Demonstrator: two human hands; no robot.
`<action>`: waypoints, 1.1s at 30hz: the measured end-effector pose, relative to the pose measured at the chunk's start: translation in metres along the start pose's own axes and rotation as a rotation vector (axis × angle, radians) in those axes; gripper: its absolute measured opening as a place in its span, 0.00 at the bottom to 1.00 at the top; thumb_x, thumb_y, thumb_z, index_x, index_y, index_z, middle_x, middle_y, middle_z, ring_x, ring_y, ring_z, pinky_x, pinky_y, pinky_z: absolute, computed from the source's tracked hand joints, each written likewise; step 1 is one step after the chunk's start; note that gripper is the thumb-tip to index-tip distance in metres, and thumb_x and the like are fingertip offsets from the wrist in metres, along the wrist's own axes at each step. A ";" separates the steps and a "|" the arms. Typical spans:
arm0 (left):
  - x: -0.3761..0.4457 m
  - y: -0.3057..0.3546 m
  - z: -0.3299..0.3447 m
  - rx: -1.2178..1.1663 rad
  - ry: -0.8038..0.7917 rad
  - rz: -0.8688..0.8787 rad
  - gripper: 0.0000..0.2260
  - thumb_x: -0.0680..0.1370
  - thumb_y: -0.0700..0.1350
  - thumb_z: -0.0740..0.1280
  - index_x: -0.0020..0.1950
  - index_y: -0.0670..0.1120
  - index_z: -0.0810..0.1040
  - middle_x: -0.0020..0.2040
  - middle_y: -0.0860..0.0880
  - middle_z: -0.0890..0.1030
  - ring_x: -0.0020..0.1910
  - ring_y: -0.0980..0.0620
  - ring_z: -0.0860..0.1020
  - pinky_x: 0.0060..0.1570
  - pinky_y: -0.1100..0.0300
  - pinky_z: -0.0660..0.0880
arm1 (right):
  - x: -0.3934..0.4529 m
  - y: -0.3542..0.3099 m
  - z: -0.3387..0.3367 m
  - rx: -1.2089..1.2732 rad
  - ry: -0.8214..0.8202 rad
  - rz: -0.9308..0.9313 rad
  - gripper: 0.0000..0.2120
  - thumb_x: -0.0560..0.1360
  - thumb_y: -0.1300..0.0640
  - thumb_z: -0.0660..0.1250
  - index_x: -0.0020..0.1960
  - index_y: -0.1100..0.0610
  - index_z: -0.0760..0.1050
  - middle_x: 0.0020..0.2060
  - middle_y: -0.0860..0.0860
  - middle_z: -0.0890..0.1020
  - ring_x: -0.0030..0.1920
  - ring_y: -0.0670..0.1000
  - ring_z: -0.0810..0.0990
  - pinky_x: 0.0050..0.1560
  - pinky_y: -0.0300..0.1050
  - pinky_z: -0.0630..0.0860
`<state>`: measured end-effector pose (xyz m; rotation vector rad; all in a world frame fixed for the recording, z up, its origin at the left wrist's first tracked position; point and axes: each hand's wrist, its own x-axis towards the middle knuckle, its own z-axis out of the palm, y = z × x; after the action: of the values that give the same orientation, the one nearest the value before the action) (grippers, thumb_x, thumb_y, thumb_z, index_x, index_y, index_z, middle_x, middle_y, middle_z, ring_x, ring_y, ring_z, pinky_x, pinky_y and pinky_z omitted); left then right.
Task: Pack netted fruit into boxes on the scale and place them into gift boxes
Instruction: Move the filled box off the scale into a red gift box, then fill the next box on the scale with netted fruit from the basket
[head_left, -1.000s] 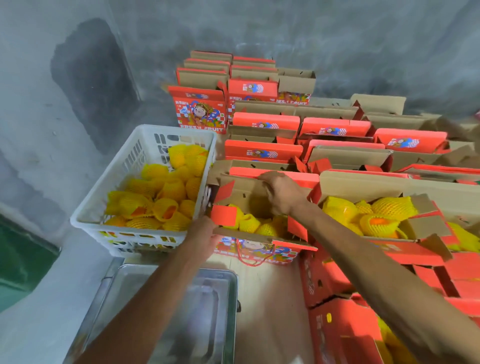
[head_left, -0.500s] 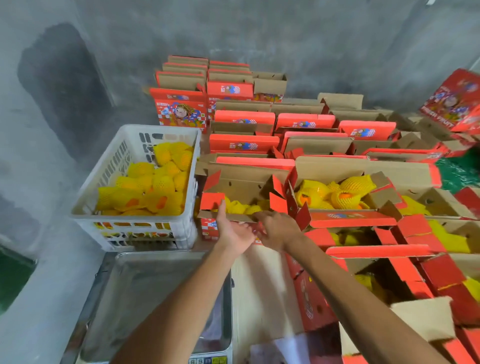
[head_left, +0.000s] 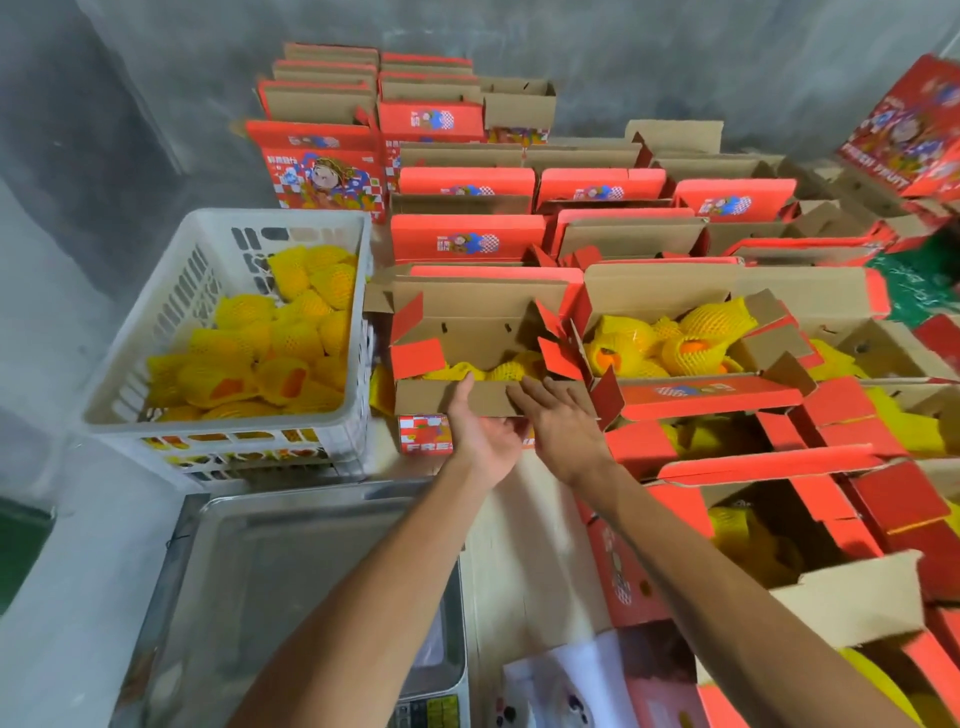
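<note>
Fingers of both hands, left (head_left: 480, 431) and right (head_left: 558, 428), now lie straight on the gift box (head_left: 467, 358) near flap, off the lid they held a second ago: fruit is in, closing is next. Left: fruit crate (head_left: 228, 332), bare scale pan (head_left: 311, 566); right: open boxes (head_left: 691, 353) crowd it.

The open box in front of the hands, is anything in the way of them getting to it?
No, nothing visible blocks them. The left hand and right hand are already at the near flap of the open gift box, fingers straight against the cardboard. Netted fruit lies inside.
</note>
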<state>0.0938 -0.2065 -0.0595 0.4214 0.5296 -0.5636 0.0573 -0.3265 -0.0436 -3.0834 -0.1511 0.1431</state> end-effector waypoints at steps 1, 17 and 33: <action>-0.002 -0.001 -0.003 0.008 -0.009 -0.004 0.26 0.75 0.60 0.70 0.62 0.39 0.77 0.55 0.38 0.83 0.59 0.40 0.79 0.71 0.51 0.69 | -0.003 -0.001 0.001 0.022 0.002 0.003 0.32 0.80 0.62 0.60 0.82 0.49 0.57 0.82 0.51 0.59 0.81 0.58 0.57 0.79 0.52 0.55; -0.124 -0.050 -0.046 0.228 -0.201 -0.025 0.38 0.76 0.71 0.62 0.75 0.43 0.72 0.70 0.44 0.79 0.70 0.44 0.76 0.74 0.49 0.67 | -0.154 -0.048 -0.027 0.472 0.508 0.152 0.18 0.79 0.60 0.69 0.69 0.60 0.78 0.68 0.57 0.78 0.72 0.58 0.74 0.72 0.60 0.68; -0.195 -0.207 -0.059 0.301 -0.172 0.138 0.31 0.83 0.64 0.58 0.71 0.39 0.73 0.68 0.40 0.80 0.68 0.40 0.78 0.73 0.42 0.70 | -0.370 0.050 0.008 0.657 0.542 0.296 0.12 0.80 0.58 0.66 0.61 0.59 0.81 0.60 0.53 0.83 0.62 0.55 0.81 0.62 0.54 0.77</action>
<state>-0.1915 -0.2598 -0.0408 0.6833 0.2481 -0.5420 -0.3056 -0.4129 -0.0206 -2.3590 0.3114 -0.5197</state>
